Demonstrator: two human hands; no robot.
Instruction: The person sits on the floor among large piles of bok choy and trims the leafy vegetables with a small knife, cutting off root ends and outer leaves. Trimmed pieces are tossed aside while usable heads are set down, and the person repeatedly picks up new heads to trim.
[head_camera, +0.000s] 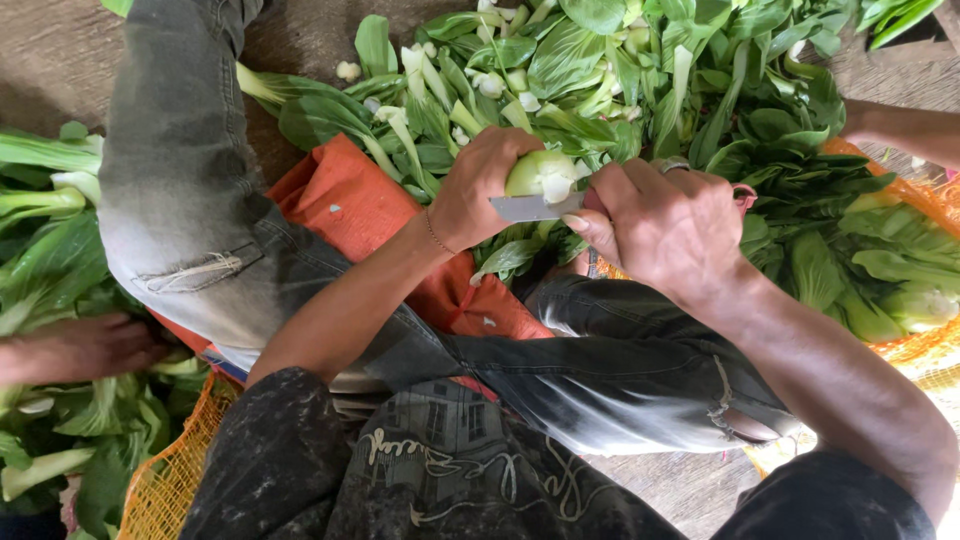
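Both forearms reach forward from the bottom of the view and meet above the lap. The left hand (480, 185) is curled with its fingers bent over and its knuckles up, closed in a grip, the wrist slightly bent and ringed by a thin bracelet. The right hand (665, 225) lies just beside it, back turned upward, fingers folded in a closed grip, the thumb stretched toward the left hand. A ring shows on one finger of the right hand. Both forearms are bare, with dark sleeves at the upper arms.
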